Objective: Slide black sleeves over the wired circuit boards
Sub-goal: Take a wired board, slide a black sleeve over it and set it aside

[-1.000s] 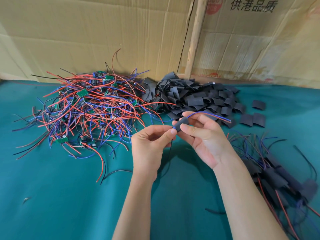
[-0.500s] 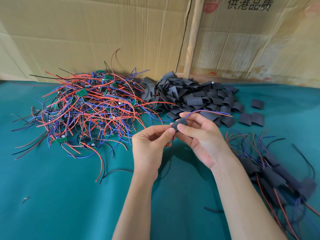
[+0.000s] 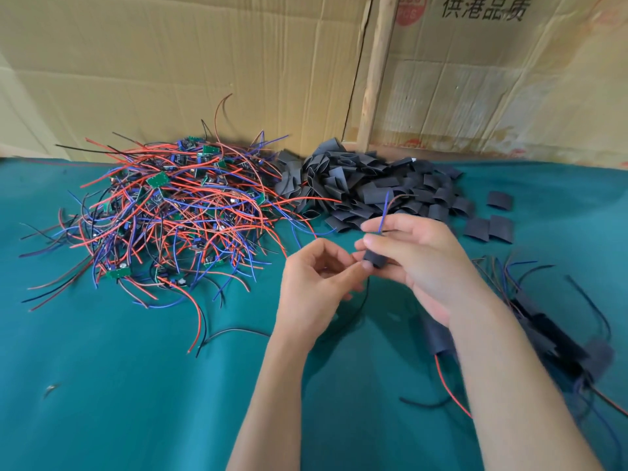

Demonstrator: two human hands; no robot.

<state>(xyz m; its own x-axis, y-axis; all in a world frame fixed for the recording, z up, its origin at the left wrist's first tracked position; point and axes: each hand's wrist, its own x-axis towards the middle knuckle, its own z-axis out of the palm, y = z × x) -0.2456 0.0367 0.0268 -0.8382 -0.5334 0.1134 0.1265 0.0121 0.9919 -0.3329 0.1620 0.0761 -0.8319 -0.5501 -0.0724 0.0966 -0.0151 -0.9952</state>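
— Teal cloth tabletop (image 3: 136, 385) backed by flattened brown cardboard sheets (image 3: 204, 62); what lies on it?

— At centre left, a tangled heap of red, blue and black wires with small green circuit boards (image 3: 176, 212). Just right of it, at upper centre, a pile of short flat black sleeves (image 3: 367, 188). At lower right, partly behind the forearm, a blurred cluster of boards already sleeved, wires trailing (image 3: 557, 338).

— And the hands?

— Both meet mid-frame. The right hand (image 3: 421, 263) pinches one black sleeve (image 3: 374, 259) between thumb and fingers, with a blue wire and a reddish-brown wire (image 3: 384, 212) rising from its fingertips. The left hand (image 3: 316, 283) has its fingers curled, thumb and forefinger touching the sleeve's lower end; it seems to pinch something there, though blur hides what. A thin black wire (image 3: 360, 304) hangs below toward the cloth.
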